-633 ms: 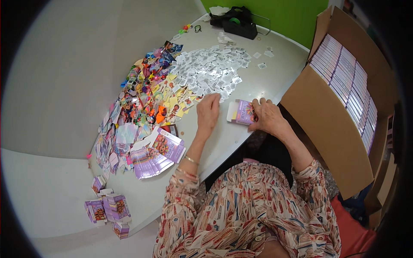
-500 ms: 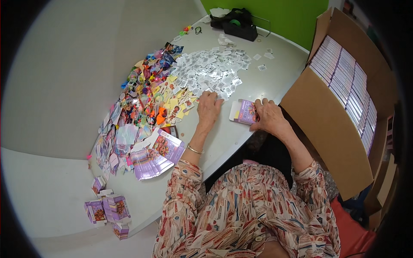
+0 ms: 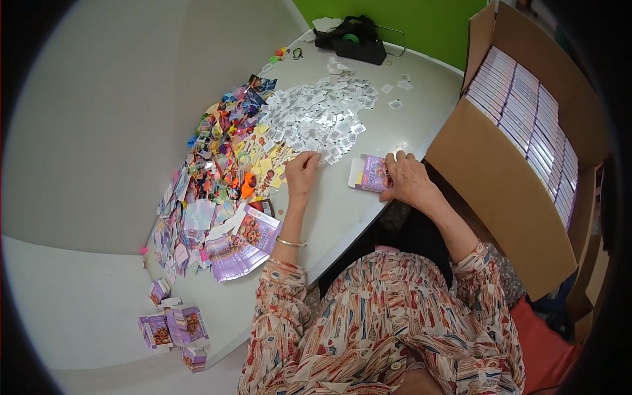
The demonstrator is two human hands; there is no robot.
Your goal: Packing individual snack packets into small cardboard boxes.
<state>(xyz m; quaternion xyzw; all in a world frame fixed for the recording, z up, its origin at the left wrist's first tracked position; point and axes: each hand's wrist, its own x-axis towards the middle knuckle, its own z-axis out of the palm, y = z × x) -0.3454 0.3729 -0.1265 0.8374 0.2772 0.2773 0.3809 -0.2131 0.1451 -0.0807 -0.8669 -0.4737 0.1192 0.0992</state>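
My right hand [image 3: 409, 179] grips a small purple carton [image 3: 374, 174] near the table's front edge. The carton's flap end, white and yellow, points left and stands open. My left hand [image 3: 301, 174] is closed with its fingertips bunched together, at the near edge of a heap of small clear printed stickers [image 3: 319, 112]; what the fingers pinch, if anything, is hidden. Left of that hand lie small yellow picture cards [image 3: 268, 158]. Below them, a fan of flat purple cartons [image 3: 243, 247] rests on the table by my left forearm.
Colourful trinkets [image 3: 227, 138] and pastel packets [image 3: 172, 224] are heaped along the table's left side. Several purple boxes [image 3: 187, 325] stand at the lower left. A black tape dispenser [image 3: 359, 49] sits at the back. On the right, a large cardboard box [image 3: 507, 191] holds rows of packed cartons.
My left hand has drawn back slightly left and toward me from the stickers, its fingers now bunched. My right hand keeps hold of the carton. The whole view has shifted a little.
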